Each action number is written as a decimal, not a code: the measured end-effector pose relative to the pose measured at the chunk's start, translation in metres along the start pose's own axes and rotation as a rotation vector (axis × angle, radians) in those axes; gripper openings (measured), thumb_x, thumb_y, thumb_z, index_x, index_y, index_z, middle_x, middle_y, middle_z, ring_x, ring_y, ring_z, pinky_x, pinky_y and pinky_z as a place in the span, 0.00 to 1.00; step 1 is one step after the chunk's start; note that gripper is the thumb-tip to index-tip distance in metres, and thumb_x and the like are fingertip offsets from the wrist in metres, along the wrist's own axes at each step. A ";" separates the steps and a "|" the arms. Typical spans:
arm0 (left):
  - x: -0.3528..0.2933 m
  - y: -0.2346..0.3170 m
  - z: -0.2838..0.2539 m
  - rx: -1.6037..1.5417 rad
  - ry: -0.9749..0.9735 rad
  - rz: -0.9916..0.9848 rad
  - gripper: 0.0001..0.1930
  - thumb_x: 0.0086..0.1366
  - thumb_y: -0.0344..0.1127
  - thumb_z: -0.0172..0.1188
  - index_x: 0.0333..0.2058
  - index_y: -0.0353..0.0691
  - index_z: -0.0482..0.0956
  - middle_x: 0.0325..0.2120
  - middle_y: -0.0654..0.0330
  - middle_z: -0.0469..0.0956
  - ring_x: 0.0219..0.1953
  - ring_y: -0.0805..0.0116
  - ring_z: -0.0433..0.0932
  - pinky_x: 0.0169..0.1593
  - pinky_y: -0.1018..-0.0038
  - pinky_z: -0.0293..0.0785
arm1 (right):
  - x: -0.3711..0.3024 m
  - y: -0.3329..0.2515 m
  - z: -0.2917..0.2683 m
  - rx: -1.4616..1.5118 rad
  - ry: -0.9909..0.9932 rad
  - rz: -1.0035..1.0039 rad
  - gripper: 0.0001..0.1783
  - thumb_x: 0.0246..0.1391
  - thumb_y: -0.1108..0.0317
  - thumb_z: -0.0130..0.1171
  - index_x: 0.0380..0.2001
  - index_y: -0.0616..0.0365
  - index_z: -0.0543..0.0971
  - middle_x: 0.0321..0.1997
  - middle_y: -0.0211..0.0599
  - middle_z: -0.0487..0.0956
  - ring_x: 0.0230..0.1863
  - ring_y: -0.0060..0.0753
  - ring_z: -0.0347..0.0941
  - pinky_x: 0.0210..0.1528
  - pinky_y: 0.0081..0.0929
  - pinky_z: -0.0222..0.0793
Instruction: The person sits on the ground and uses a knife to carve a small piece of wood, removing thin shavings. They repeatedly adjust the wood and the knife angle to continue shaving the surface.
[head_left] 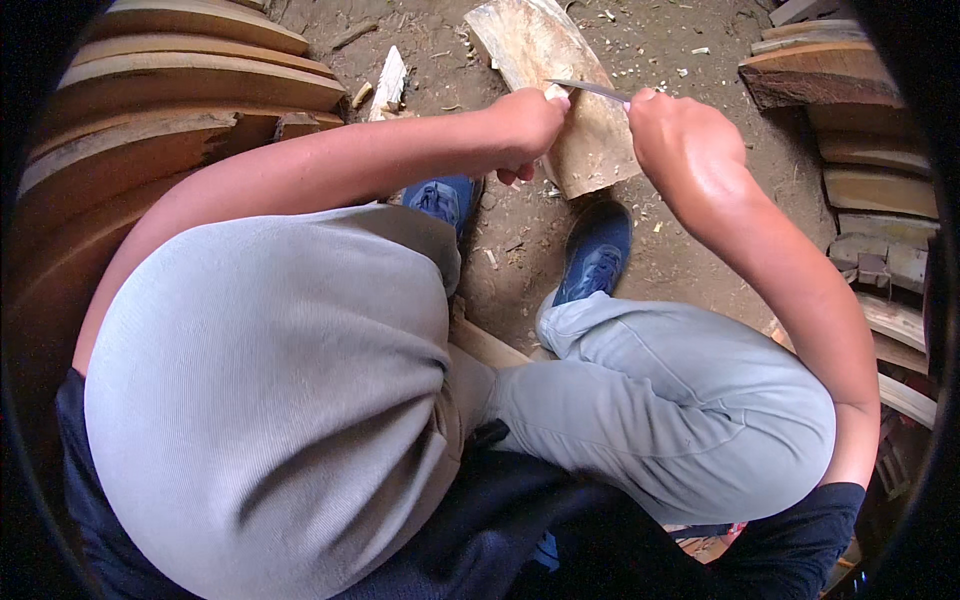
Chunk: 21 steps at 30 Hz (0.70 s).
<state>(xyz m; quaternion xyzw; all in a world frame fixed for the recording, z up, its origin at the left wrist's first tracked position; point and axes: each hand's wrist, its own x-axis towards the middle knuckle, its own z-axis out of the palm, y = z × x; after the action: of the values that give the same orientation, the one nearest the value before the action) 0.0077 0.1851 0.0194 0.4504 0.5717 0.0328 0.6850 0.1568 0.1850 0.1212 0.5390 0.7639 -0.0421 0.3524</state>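
Left hand (532, 124) closed round small pale wood piece (557, 92) | right hand (687, 142) fisted on slim grey metal knife (592, 89) | piece and blade over curved pale wooden slab (592, 152) | skidding edge or loosened grip could cut left hand

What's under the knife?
Under the knife, you can see a pale wood slab, with brown dirt around it. The left hand covers part of the slab's edge, so that bit can't be seen.

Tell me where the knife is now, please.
In the head view, right of centre near the top, the knife is in the right hand, pointing left over the wood slab.
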 end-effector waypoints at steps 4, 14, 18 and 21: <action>0.000 -0.009 -0.005 0.032 0.011 0.006 0.25 0.72 0.51 0.37 0.36 0.30 0.69 0.11 0.58 0.66 0.08 0.65 0.68 0.10 0.67 0.63 | 0.007 -0.016 0.001 -0.057 0.001 0.064 0.12 0.47 0.74 0.64 0.38 0.56 0.82 0.42 0.41 0.83 0.44 0.37 0.81 0.37 0.29 0.80; -0.003 0.001 -0.001 0.125 0.046 0.000 0.21 0.71 0.49 0.38 0.38 0.33 0.68 0.10 0.62 0.63 0.07 0.68 0.65 0.08 0.68 0.61 | 0.022 -0.029 0.013 -0.178 0.050 0.134 0.14 0.45 0.73 0.66 0.39 0.53 0.83 0.42 0.31 0.83 0.43 0.33 0.81 0.21 0.42 0.78; -0.005 0.009 0.004 -0.217 -0.052 -0.084 0.21 0.70 0.49 0.40 0.44 0.35 0.67 0.13 0.63 0.63 0.09 0.69 0.66 0.10 0.69 0.62 | 0.027 -0.025 0.013 -0.213 0.119 0.031 0.08 0.57 0.68 0.54 0.34 0.60 0.79 0.32 0.45 0.83 0.36 0.40 0.82 0.30 0.32 0.79; -0.009 0.008 0.000 -0.116 -0.045 -0.064 0.21 0.70 0.50 0.39 0.44 0.35 0.67 0.14 0.63 0.64 0.10 0.69 0.67 0.11 0.69 0.63 | 0.031 -0.005 0.007 -0.098 0.060 -0.060 0.11 0.58 0.67 0.51 0.34 0.60 0.80 0.34 0.47 0.83 0.37 0.44 0.82 0.34 0.36 0.79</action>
<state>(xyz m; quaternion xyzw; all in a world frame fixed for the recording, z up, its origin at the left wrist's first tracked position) 0.0085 0.1850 0.0312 0.3922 0.5674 0.0341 0.7233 0.1503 0.2041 0.0966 0.4988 0.7912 0.0012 0.3539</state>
